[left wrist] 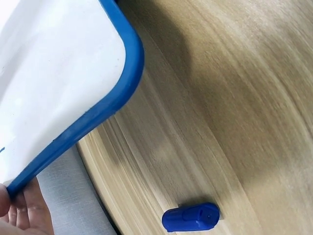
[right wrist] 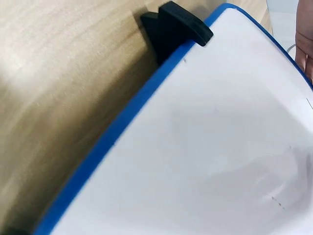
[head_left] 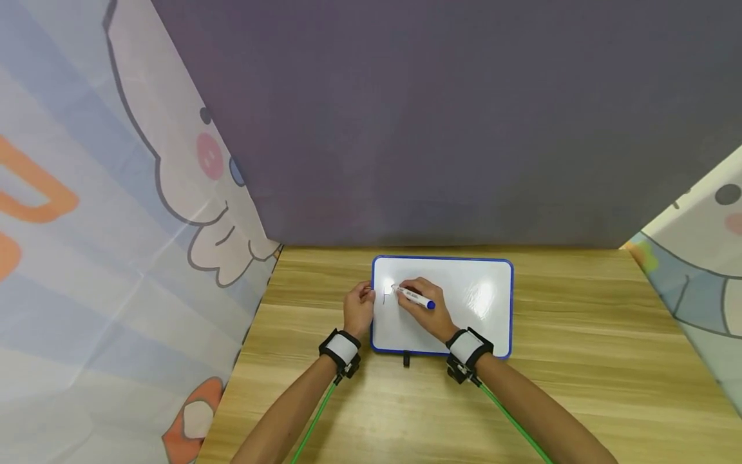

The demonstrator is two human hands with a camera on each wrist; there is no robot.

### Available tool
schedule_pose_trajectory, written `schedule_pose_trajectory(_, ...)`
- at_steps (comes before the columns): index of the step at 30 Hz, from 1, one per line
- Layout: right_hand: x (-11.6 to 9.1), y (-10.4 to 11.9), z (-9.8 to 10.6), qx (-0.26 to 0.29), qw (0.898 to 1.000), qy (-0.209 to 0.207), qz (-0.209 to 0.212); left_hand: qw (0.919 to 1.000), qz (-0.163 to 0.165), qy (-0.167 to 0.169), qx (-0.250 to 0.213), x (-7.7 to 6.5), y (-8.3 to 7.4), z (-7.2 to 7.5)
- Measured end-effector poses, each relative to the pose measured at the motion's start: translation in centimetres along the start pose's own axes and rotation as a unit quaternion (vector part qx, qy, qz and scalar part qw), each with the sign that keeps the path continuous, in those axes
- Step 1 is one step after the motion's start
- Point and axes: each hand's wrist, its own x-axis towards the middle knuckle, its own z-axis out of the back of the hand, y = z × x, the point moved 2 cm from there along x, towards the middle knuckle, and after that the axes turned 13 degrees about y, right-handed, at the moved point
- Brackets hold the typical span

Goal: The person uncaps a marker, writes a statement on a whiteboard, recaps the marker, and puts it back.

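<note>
A small whiteboard (head_left: 440, 322) with a blue frame lies at the middle of the table, its near edge propped up by a black clip-like piece (right wrist: 181, 29). My left hand (head_left: 359, 308) grips the board's left edge. In the left wrist view its thumb is over the frame and its fingers (left wrist: 32, 210) are underneath. My right hand (head_left: 426, 308) holds a white marker (head_left: 414, 297) with a blue end, its tip at the upper left of the board. Short dark pen strokes (head_left: 384, 298) show there. The blue marker cap (left wrist: 190, 218) rests on the wood.
The wooden table (head_left: 580, 335) spreads around the board. A grey panel (head_left: 440, 129) rises behind it, and cartoon-printed sheets (head_left: 116, 258) flank the sides. Green cables (head_left: 510, 415) trail from both wrist straps.
</note>
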Motion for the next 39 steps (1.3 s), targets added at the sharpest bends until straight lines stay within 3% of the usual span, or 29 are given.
schedule_pose_trajectory(6, -0.8, 0.1, -0.7, -0.018, 1.0, -0.006, -0.014, 0.9998, -0.009, -0.001, 0.015, 0.1, -0.3, 0.1)
schedule_pose_trajectory(13, -2.0, 0.1, -1.2, -0.011, 1.0, 0.021, -0.015, 0.9995, -0.026, -0.003, 0.017, 0.2, -0.5, 0.2)
schedule_pose_trajectory(21, -1.6, 0.2, -0.5, -0.034, 0.998, -0.025, -0.042, 0.9998, -0.01, -0.007, 0.017, -0.1, -0.6, 0.2)
schedule_pose_trajectory(39, -1.3, 0.4, -0.4, -0.032, 0.997, -0.018, -0.061, 0.9997, -0.015, -0.007, 0.016, -0.1, -0.1, -0.1)
